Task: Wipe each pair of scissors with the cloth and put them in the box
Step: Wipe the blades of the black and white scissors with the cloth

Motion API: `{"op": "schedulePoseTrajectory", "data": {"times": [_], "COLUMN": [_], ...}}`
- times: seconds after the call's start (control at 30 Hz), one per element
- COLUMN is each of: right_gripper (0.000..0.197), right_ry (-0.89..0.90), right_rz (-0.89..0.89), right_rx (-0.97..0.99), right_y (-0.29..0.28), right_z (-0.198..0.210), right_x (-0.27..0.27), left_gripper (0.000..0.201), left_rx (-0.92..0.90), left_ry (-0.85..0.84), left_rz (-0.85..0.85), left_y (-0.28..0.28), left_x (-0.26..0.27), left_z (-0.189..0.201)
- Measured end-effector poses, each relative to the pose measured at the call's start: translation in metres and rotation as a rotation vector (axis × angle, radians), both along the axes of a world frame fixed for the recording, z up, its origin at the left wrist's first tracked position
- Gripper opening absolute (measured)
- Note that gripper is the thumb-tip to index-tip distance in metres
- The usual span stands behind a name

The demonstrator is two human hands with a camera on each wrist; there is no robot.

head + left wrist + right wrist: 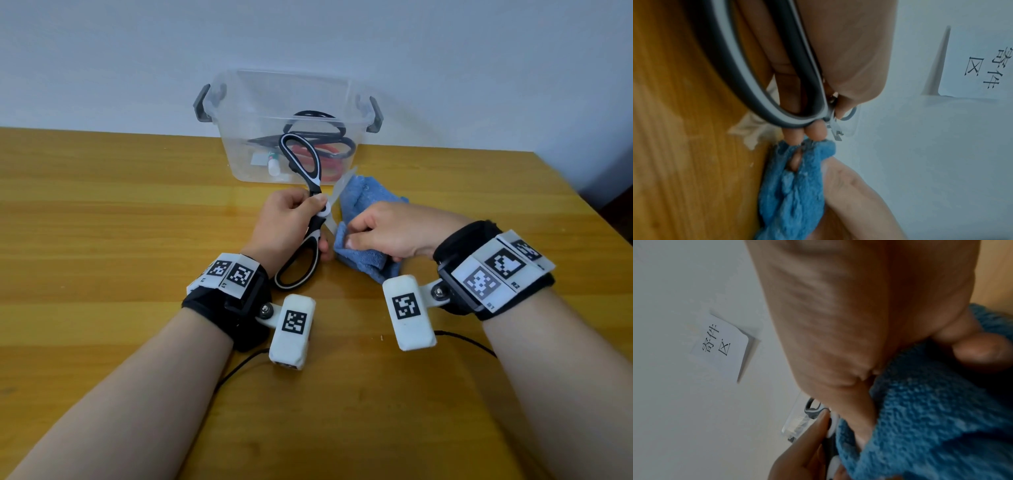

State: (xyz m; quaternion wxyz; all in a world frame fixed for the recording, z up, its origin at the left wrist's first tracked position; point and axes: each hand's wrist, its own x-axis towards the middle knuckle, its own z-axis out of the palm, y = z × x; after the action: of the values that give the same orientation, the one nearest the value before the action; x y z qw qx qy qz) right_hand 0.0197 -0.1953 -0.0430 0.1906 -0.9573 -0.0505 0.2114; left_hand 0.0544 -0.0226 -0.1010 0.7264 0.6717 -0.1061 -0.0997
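Observation:
My left hand point(291, 222) grips black-and-white scissors point(305, 161) near the pivot, blades spread apart, one handle loop pointing up toward the box and the other down by my wrist. In the left wrist view the fingers point(813, 129) pass through the lower loop of the scissors point(764, 100). My right hand point(387, 229) pinches the blue cloth point(363, 205) around the lower blade, right beside the left hand. The cloth point(795, 186) point(931, 418) fills both wrist views. A clear plastic box point(291, 102) with grey latches stands behind, holding several scissors.
The wooden table point(102, 205) runs to a pale wall behind the box; its right edge point(589, 205) lies beyond my right wrist. A paper sign point(721, 344) hangs on the wall. Cables trail from both wrist cameras toward me.

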Motion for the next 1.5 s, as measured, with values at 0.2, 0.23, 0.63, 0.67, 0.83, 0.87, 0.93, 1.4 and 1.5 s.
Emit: {"op": "schedulePoseTrajectory", "data": {"times": [0.2, 0.23, 0.63, 0.67, 0.83, 0.87, 0.93, 1.4, 1.5], "right_gripper": [0.024, 0.023, 0.015, 0.017, 0.026, 0.029, 0.028, 0.013, 0.015], "right_ry": [0.153, 0.161, -0.005, 0.011, 0.041, 0.043, 0.009, -0.163, -0.197], "right_rz": [0.029, 0.016, -0.482, -0.476, -0.393, -0.380, -0.372, -0.511, -0.581], "right_rx": [0.030, 0.019, 0.998, 1.056, 1.182, 1.208, 1.231, 1.466, 1.554], "right_y": [-0.022, -0.028, -0.006, -0.006, -0.007, -0.006, -0.004, 0.004, 0.002], "right_z": [0.005, 0.006, -0.014, -0.018, -0.033, -0.036, -0.040, -0.051, -0.052], "right_x": [-0.007, -0.008, 0.014, 0.016, 0.017, 0.017, 0.019, 0.026, 0.032], "left_gripper": [0.023, 0.022, 0.025, 0.025, 0.031, 0.035, 0.038, 0.033, 0.038], "left_rx": [-0.009, -0.008, 0.020, 0.017, 0.027, 0.037, 0.052, 0.060, 0.025], "left_ry": [0.027, 0.026, -0.021, -0.027, -0.084, -0.107, -0.143, -0.183, -0.156], "left_rz": [0.034, 0.037, -0.071, -0.075, -0.100, -0.107, -0.118, -0.137, -0.129], "left_y": [0.002, 0.002, 0.001, 0.001, 0.001, 0.002, 0.003, 0.001, 0.001], "left_x": [-0.001, -0.001, -0.002, -0.002, 0.000, 0.000, 0.001, 0.001, 0.001], "left_z": [0.004, 0.004, 0.002, 0.003, 0.001, 0.000, -0.001, -0.002, 0.000]}}
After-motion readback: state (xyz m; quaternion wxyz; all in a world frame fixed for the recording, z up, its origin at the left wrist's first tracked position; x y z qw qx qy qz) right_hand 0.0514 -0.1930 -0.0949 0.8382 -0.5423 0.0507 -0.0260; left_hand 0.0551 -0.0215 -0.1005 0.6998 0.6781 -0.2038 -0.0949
